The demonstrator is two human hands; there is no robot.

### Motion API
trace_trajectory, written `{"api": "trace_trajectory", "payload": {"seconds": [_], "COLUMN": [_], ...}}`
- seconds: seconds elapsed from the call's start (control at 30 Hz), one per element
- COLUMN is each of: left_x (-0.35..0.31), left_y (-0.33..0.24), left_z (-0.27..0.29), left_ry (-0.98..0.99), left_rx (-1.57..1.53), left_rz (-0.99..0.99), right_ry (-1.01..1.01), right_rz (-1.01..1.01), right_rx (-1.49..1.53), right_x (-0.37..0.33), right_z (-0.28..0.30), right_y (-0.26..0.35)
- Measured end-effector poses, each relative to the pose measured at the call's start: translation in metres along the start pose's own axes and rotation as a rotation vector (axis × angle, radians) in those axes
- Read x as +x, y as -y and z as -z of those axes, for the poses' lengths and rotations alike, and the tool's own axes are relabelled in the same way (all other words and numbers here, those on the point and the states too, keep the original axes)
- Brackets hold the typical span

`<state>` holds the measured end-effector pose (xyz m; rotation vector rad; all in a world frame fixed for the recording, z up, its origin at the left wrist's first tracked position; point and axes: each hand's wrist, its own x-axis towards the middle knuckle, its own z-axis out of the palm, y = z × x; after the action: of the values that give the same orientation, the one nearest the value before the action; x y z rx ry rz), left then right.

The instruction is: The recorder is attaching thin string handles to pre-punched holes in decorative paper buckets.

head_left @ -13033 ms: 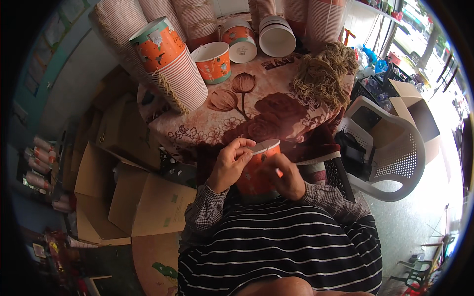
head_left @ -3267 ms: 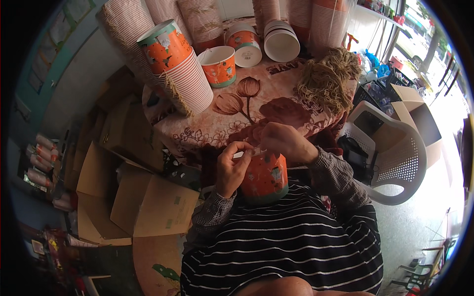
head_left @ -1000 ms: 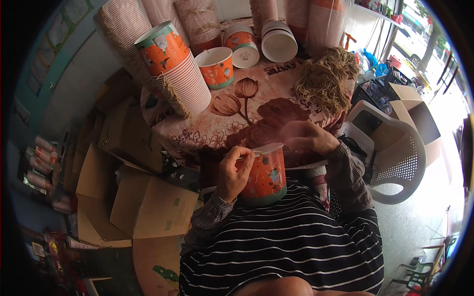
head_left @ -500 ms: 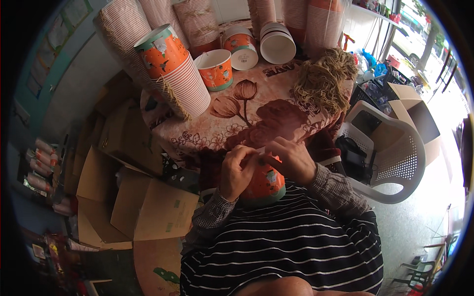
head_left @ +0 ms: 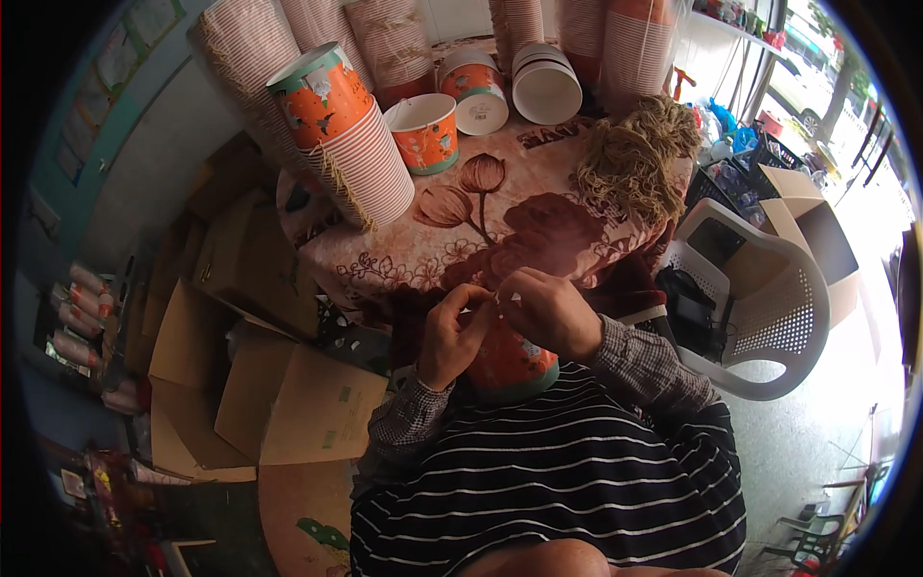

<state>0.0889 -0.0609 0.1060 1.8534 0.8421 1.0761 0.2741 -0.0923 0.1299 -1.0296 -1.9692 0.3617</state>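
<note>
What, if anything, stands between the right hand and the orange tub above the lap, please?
Nothing visible stands between them: the right hand is at the top of the orange tub, close beside the left hand. The hands hide most of its upper edge, so exact contact there cannot be told.

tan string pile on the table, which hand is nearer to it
Right: the right hand is below and left of the tan string pile in the picture; the left hand is farther left.

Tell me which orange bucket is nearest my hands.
The orange bucket right below your left hand and right hand, beside your striped clothing; those on the flowered tablecloth are all farther off.
</note>
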Motion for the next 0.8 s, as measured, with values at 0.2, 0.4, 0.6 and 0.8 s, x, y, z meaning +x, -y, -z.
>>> {"api": "trace_trajectory", "payload": {"seconds": [0.2,0.4,0.6,0.8], "left_x": [0.000,0.000,-0.001,0.000], "left_y": [0.005,0.010,0.002,0.009], "left_z": [-0.005,-0.006,-0.010,-0.010], "left_ry": [-0.032,-0.032,-0.054,-0.096], "left_rx": [-0.032,-0.055,-0.057,0.073], "left_rz": [-0.088,-0.055,-0.068,-0.116], "right_ry": [-0.016,0.095,0.127,0.067], "right_rz": [0.070,0.070,0.259,0.379], "right_rx": [0.077,0.010,-0.229,-0.354], "right_x": [0.008,0.010,0.006,0.007], "right_z": [0.001,0.015,0.025,0.020], "right_y": [-0.004,0.003,-0.002,-0.003]}}
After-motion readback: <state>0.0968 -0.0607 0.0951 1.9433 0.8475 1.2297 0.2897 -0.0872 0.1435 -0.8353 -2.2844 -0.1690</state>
